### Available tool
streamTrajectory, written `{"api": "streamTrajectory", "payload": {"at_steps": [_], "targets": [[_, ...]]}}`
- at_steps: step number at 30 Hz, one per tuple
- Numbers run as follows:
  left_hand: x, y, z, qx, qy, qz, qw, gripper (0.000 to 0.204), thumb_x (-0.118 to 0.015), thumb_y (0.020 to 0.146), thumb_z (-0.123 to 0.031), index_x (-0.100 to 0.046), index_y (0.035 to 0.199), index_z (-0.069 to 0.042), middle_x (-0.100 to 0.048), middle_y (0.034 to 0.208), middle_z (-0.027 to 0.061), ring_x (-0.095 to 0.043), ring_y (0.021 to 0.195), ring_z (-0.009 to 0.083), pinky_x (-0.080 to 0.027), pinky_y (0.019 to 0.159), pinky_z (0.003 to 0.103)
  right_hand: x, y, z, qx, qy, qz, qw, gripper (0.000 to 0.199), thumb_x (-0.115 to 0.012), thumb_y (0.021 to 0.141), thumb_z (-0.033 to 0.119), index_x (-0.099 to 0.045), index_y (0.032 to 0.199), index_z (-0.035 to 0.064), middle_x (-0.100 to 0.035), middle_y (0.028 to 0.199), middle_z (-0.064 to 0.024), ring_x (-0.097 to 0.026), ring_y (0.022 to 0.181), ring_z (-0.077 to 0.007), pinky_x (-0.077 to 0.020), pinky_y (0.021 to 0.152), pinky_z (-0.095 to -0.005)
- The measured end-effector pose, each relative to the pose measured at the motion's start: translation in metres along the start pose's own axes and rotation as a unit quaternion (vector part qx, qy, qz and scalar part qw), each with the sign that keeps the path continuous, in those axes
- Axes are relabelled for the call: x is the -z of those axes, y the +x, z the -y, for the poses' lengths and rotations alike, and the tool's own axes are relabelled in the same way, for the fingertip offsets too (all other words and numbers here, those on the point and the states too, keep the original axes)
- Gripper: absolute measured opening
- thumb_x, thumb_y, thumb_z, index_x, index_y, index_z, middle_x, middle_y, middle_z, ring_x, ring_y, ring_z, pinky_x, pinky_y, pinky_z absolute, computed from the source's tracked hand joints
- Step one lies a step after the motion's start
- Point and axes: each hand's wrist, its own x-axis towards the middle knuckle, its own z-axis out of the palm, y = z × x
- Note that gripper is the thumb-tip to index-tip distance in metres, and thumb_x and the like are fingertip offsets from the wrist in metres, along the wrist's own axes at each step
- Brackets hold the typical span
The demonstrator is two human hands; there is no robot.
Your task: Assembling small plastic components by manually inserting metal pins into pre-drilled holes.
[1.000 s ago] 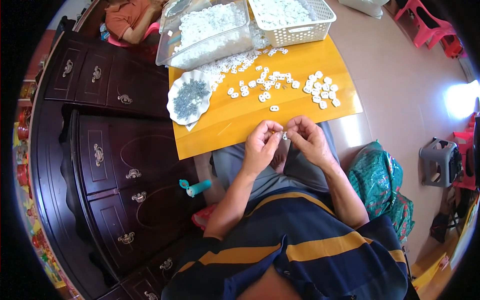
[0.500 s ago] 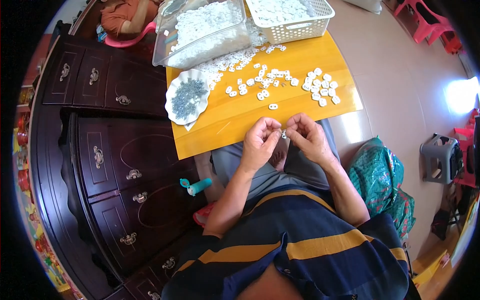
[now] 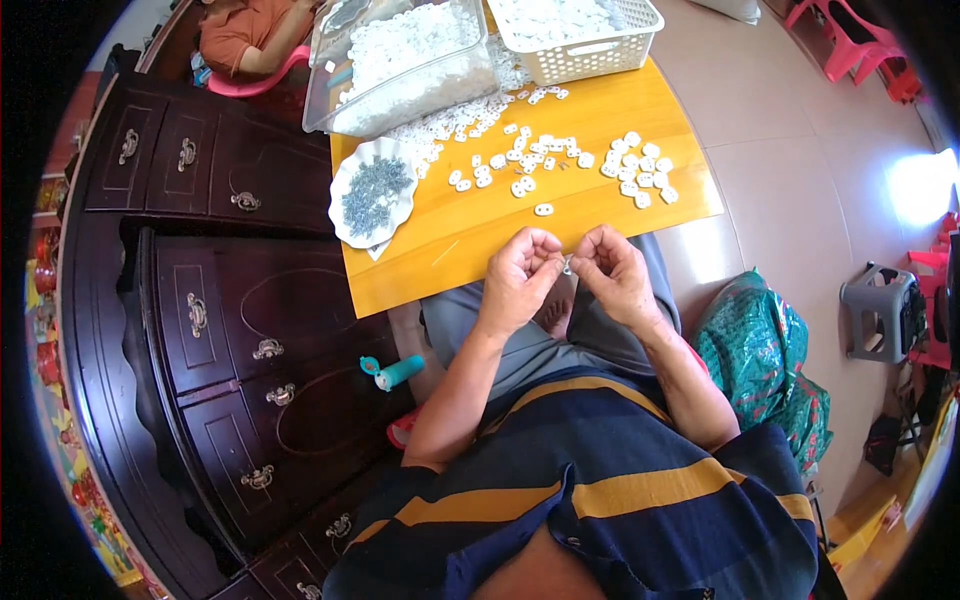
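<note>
Just past the table's near edge, over my lap, my left hand (image 3: 524,276) and my right hand (image 3: 612,274) meet with thumbs and fingertips pinched. A small white plastic piece (image 3: 567,267) shows between them, mostly hidden by the fingers; whether a smaller part is pinched with it is too small to tell. Nearest to the hands on the yellow table (image 3: 480,275) lies one white oval piece (image 3: 544,210) with two dark holes. Beyond it several similar pieces (image 3: 520,187) are scattered, and a separate cluster of white pieces (image 3: 640,170) lies to the right.
A white scalloped dish (image 3: 400,211) holds small grey metal-looking bits. Behind stand a clear bin (image 3: 420,92) and a cream perforated basket (image 3: 590,62), both full of white pieces. A dark drawer cabinet (image 3: 230,300) flanks the left; green bags (image 3: 750,340) sit right. Another person's arm (image 3: 262,45) shows far left.
Both hands stay pinched together around the same spot, with only slight finger movement. The table and its things sit marginally higher and further left in the picture.
</note>
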Motion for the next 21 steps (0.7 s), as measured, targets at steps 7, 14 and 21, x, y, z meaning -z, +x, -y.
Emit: {"api": "streamTrajectory", "payload": {"at_steps": [7, 14, 21], "targets": [[0.001, 0.002, -0.003, -0.009, -0.012, 0.004, 1.0, 0.017, -0.066, 0.095, 0.005, -0.062, 0.11, 0.0, -0.065, 0.092, 0.0007, -0.063, 0.079, 0.0031, -0.052, 0.072, 0.019, -0.001, 0.001, 0.003, -0.013, 0.016, 0.003, 1.0, 0.012, -0.07, 0.093, 0.001, -0.059, 0.091, 0.0046, -0.056, 0.075, 0.0069, -0.048, 0.066, -0.0004, -0.0392, 0.058, -0.0191], [0.011, 0.015, -0.013, -0.032, 0.019, -0.018, 0.999, 0.031, -0.069, 0.091, 0.004, -0.065, 0.121, -0.001, -0.067, 0.097, 0.0029, -0.059, 0.074, 0.0027, -0.049, 0.069, 0.019, 0.006, 0.005, 0.011, -0.01, 0.068, -0.001, 0.998, 0.012, -0.067, 0.096, -0.001, -0.057, 0.096, 0.0049, -0.057, 0.082, 0.0061, -0.052, 0.072, -0.0007, -0.0432, 0.063, -0.0181], [0.012, 0.037, -0.014, -0.186, 0.373, -0.082, 0.905, 0.028, -0.074, 0.086, -0.004, -0.071, 0.113, -0.007, -0.068, 0.099, 0.0126, -0.07, 0.085, 0.0288, -0.056, 0.074, 0.038, 0.01, 0.007, 0.015, 0.006, 0.072, -0.026, 0.997, 0.013, -0.067, 0.097, -0.001, -0.056, 0.095, 0.0053, -0.056, 0.081, 0.0066, -0.053, 0.074, -0.0008, -0.0437, 0.065, -0.0181]]}}
